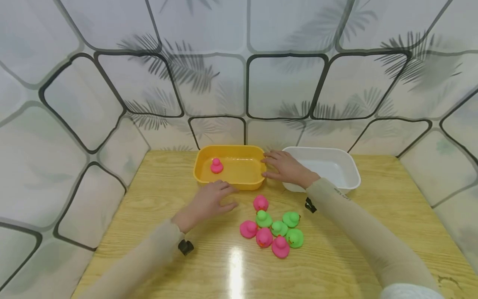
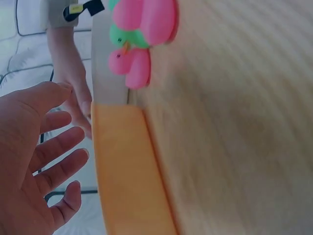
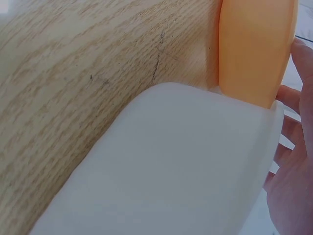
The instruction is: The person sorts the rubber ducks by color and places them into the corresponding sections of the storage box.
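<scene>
A yellow tub (image 1: 233, 182) stands near the back wall with one pink rubber duck (image 1: 216, 167) inside at its left. My left hand (image 1: 209, 201) hovers at the tub's front edge, its fingers loosely bent and apart, holding nothing; the left wrist view shows the palm beside the tub wall (image 2: 127, 171). Over the gap between the tub and a white tub (image 1: 354, 176) is my right hand (image 1: 285, 167). Its fingertips reach the yellow tub's right rim; whether they touch it I cannot tell. Several pink ducks (image 1: 281, 247) and green ducks (image 1: 295, 238) lie in a cluster in front.
The wooden table (image 1: 157, 207) carries both tubs side by side along its back edge. Patterned wall panels (image 1: 287, 87) rise behind it and on both sides. Light glares off the table's front middle.
</scene>
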The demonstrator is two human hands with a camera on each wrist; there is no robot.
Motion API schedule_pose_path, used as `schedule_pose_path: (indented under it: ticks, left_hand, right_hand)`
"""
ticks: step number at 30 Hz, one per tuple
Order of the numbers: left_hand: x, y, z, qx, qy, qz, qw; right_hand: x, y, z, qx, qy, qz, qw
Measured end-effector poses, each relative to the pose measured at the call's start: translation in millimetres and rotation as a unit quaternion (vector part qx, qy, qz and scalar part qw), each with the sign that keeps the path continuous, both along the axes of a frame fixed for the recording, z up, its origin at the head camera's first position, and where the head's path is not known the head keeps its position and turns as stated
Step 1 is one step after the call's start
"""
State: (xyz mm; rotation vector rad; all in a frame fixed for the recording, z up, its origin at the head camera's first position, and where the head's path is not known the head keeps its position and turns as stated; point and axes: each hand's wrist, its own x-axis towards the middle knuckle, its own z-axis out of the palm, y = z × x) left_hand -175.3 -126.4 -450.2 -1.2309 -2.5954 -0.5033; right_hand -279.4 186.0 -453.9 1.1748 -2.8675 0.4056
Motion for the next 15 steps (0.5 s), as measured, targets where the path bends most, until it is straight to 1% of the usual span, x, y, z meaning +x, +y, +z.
schedule_pose_path:
  ticks: [7, 12, 15]
  left_hand:
    - [18.0, 12.3, -15.9, -0.013, -0.012, -0.037, 0.9991]
    - [30.8, 21.2, -24.4, -0.023, -0.034, -0.056, 0.9976]
    - [37.1, 25.5, -27.6, -0.038, -0.058, -0.057, 0.9960]
  right_hand:
    - [0.6, -0.9, 1.6, -0.004, -0.002, 0.000, 1.0000]
    - [1.5, -0.5, 2.5, -0.003, -0.003, -0.001, 1.0000]
    - [1.5, 0.0, 2.6, -0.006, -0.003, -0.002, 1.0000]
